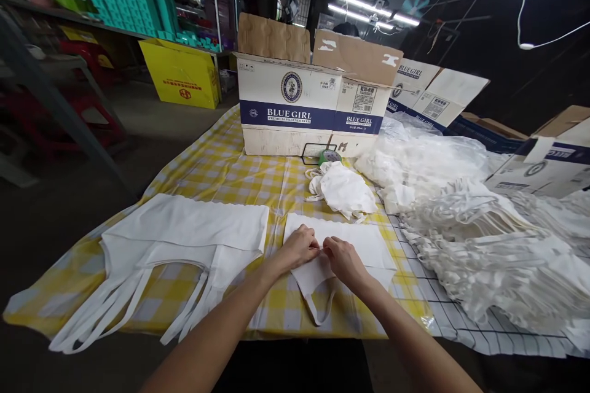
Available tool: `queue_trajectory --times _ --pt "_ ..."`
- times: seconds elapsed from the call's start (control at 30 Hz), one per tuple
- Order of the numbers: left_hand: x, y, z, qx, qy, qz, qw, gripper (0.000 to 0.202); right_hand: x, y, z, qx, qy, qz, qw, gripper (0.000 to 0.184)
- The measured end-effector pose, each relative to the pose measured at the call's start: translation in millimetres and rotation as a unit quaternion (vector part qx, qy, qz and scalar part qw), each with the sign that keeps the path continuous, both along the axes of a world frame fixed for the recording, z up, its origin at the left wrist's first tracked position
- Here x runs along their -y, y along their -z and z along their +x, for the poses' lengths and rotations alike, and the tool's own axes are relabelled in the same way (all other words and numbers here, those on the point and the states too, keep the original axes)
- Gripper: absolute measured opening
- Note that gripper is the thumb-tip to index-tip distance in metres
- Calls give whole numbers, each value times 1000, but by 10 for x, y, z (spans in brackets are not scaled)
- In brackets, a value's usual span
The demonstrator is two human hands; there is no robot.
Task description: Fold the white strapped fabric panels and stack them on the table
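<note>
A white strappy top [369, 245] lies flat before me on the checked cloth, its strap loop pointing toward me. My left hand [302, 245] pinches the fabric near the middle of the top. Close beside it, my right hand [343, 261] pinches the same area, the fingertips of both almost touching. On the left lies a pile of similar white tops [188, 224], their long straps hanging toward the front edge. A crumpled bunch of white garments [345, 190] rests just beyond the top.
A Blue Girl carton [290, 98] stands open at the back, with a green tape roll [329, 156] and a black wire frame [313, 153] before it. Stacked white garments [488, 252] and clear plastic bags [424, 147] fill the right. A yellow box [182, 73] stands back left.
</note>
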State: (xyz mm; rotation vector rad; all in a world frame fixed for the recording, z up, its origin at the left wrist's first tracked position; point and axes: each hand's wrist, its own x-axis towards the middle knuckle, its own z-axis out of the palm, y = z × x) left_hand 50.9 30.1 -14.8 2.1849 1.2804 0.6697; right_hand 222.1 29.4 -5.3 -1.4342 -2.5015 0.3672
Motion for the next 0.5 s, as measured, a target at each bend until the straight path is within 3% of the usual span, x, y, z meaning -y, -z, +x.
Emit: queue_trajectory --times 0.17,0.33,0.4,0.5 --pt "12 39 27 -6 -16 -2 1000 15 -13 1 -88 -31 3 -6 999 17" --pt "74 -4 10 -9 -22 1 1000 11 136 -39 -103 -116 62 -39 991 14" --pt "105 -51 -38 1 -3 -3 1000 9 297 -81 -57 -229 93 -132 960 13" --pt "139 -119 -136 32 48 -44 997 24 650 -137 51 -404 109 -267 868 25"
